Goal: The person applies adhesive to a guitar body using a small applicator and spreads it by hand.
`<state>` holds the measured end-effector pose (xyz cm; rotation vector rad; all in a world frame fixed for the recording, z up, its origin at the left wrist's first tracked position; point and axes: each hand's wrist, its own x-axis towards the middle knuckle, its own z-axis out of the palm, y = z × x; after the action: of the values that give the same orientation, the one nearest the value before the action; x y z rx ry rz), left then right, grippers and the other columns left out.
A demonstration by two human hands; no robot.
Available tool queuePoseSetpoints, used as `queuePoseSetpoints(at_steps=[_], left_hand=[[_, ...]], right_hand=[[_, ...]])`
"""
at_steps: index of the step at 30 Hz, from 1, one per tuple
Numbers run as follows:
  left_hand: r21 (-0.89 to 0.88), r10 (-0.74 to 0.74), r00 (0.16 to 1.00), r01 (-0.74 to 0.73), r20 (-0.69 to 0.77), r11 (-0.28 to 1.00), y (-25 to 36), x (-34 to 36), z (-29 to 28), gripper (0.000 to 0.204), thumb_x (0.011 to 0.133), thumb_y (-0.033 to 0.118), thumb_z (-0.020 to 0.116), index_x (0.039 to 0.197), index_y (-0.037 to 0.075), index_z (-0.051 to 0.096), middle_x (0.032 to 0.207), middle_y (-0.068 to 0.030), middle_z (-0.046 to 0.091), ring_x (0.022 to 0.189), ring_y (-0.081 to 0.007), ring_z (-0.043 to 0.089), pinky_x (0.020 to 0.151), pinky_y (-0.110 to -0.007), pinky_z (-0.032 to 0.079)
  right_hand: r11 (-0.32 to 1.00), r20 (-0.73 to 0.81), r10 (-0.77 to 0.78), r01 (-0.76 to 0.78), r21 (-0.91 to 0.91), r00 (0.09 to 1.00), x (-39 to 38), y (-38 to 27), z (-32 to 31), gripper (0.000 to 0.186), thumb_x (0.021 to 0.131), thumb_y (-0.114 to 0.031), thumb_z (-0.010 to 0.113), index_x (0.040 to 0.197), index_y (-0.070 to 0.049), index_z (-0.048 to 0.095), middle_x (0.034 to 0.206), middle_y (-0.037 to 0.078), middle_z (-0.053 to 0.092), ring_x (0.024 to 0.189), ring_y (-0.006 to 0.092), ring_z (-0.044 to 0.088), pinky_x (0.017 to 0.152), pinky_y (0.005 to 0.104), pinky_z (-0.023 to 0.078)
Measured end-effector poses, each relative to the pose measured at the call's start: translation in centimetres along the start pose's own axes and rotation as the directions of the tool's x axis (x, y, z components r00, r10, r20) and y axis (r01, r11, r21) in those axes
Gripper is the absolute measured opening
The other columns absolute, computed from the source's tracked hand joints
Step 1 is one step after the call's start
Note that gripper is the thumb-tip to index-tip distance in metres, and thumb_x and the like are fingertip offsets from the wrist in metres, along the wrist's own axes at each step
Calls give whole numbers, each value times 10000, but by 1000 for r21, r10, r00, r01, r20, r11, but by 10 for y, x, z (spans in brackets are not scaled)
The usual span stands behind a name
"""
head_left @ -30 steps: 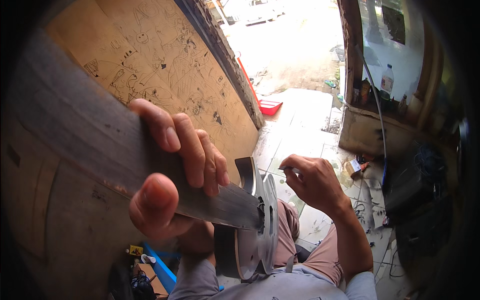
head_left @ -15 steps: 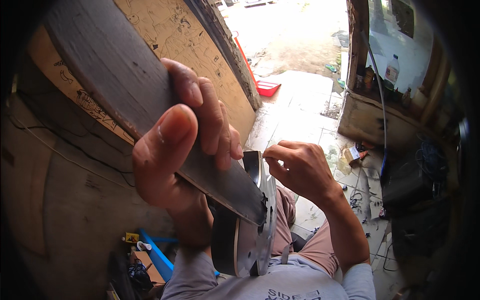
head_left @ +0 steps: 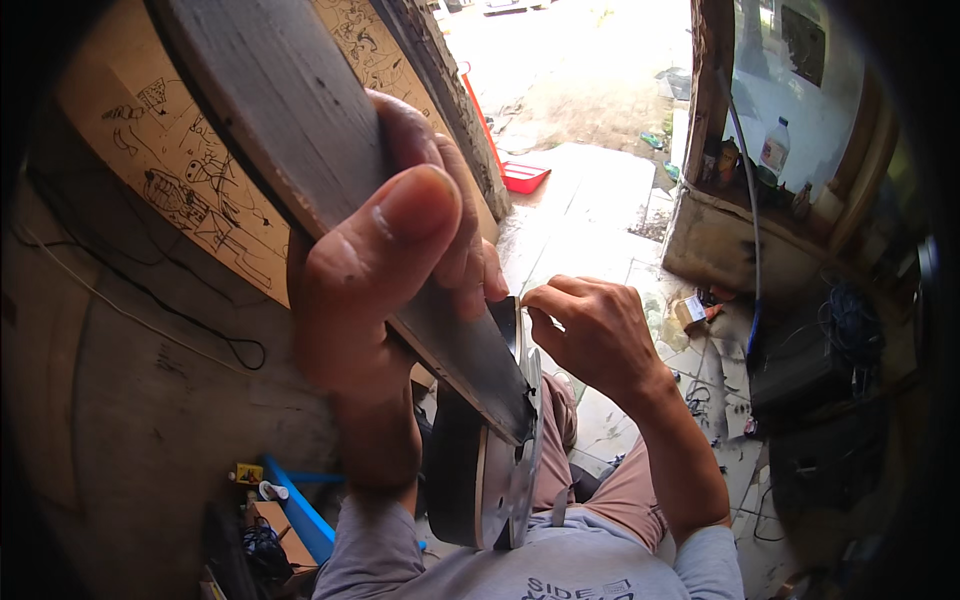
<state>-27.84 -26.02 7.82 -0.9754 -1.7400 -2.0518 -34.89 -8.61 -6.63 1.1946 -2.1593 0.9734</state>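
A long, flat, grey board-like neck (head_left: 290, 120) rises diagonally toward the upper left from a dark guitar-like body (head_left: 455, 460) with pale edging, which rests upright against my lap and shirt. My left hand (head_left: 400, 245) is wrapped round this neck, thumb over the near side and fingers on the far side. My right hand (head_left: 590, 340) is closed, fingertips pinched at the upper rim of the body; whether something small is between them is too small to make out. The body's far side is mostly hidden.
A drawn-on cardboard panel (head_left: 190, 190) stands at the left. Beyond a bright doorway lies a red dustpan (head_left: 520, 178). At right are a sill with bottles (head_left: 775, 150), cables and dark clutter (head_left: 840, 340). Blue plastic (head_left: 305, 515) and a box lie lower left, a small carton (head_left: 690, 310) on the tiles.
The neck has swung more upright, and my left hand has risen and turned with it. My right hand has moved left and up to the rim of the body.
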Motion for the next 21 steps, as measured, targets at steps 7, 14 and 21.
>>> queuePoseSetpoints(at_steps=[7,14,21], left_hand=[[67,-55,987,66,-152,996,0,2,19,388,1048,382,605,1157,33,473,749,-97,530,538,-202,598,646,-392,593],[58,-22,973,37,-231,998,-6,3,29,398,1044,397,609,1148,36,477,731,-88,522,519,-188,585,628,-377,592],[98,2,993,10,-122,995,-6,4,21,399,1052,407,588,1150,37,478,726,-81,516,523,-178,585,623,-366,588]], right_hand=[[998,-54,-33,30,-56,998,0,3,-1,86,856,-74,725,791,-76,668,734,67,685,700,255,723,612,415,576],[995,-59,-34,28,-95,998,-3,4,-1,91,840,-75,733,784,-82,662,728,53,673,686,244,707,596,409,573],[995,-78,-38,30,-99,996,-5,0,0,85,842,-70,722,784,-72,661,720,55,664,676,239,692,588,407,568]])
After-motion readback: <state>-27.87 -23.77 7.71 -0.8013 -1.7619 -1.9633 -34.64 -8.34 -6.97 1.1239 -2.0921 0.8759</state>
